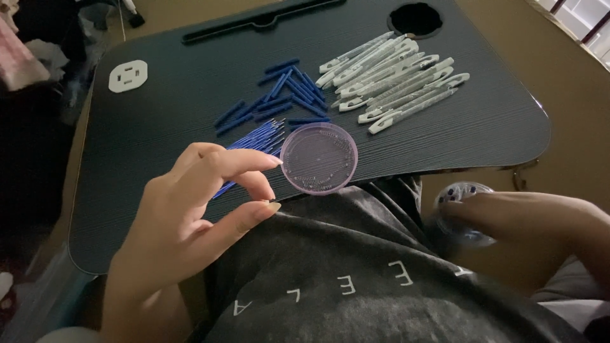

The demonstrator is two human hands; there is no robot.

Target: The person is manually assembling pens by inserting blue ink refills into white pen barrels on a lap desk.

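- The left hand (184, 222) hovered over the near edge of the dark worktop (159, 114), thumb and forefinger curved toward each other with a gap between them; whether anything tiny sat between the tips could not be told.
- Just beside its fingertips lay a round, clear purple dish (319, 158), flat on the worktop near the edge, with small specks scattered inside.
- A bundle of thin blue refills (254, 143) lay partly behind the left hand's fingers, touching the dish's left side.
- Farther back, loose blue caps (279, 95) were spread in a rough cluster.
- To their right, a pile of white pen barrels (394, 76) lay slanted, overlapping one another.
- The right hand (527, 222) rested off the worktop, to the right of the lap, fingers laid over a small round clear container (462, 194) holding dark blue bits; its grip looked loosely closed on it.
- A white square plate with slots (128, 75) sat at the far left of the worktop, and a round hole (415, 19) showed at the far edge.
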